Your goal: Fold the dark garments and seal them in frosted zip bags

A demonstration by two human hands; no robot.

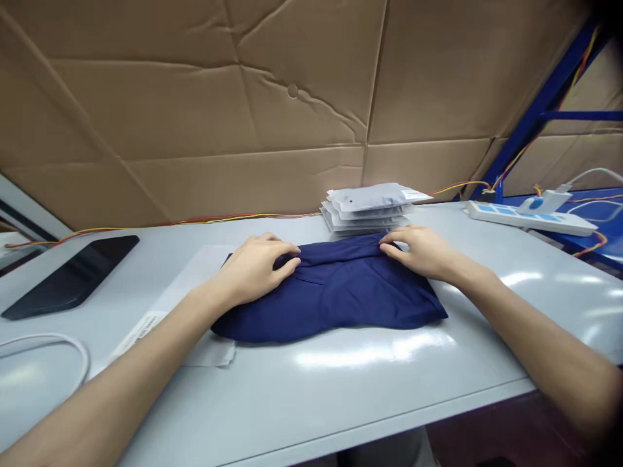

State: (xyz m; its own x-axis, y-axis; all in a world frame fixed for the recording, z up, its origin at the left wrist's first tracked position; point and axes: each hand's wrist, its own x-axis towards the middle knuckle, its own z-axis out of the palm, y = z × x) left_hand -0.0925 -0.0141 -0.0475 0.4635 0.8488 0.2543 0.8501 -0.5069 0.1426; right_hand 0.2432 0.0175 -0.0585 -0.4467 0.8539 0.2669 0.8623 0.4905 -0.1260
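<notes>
A navy blue cloth (335,292), folded over along its far edge, lies on the glossy light table (370,395). My left hand (260,266) is at the cloth's far left part, thumb and fingers closed on the folded edge. On the far right part, my right hand (413,250) pinches the same edge between thumb and fingers. Partly under the cloth's left side and my left forearm lies a translucent plastic bag (189,279) with a white barcode label. Just behind the cloth stands a stack of packed plastic bags (367,204).
A black phone-like slab (73,275) lies at the left, with a white cable (80,353) nearer the front. A white power strip (530,217) sits at the back right. Cardboard (219,117) lines the back, with red and yellow wires along its base.
</notes>
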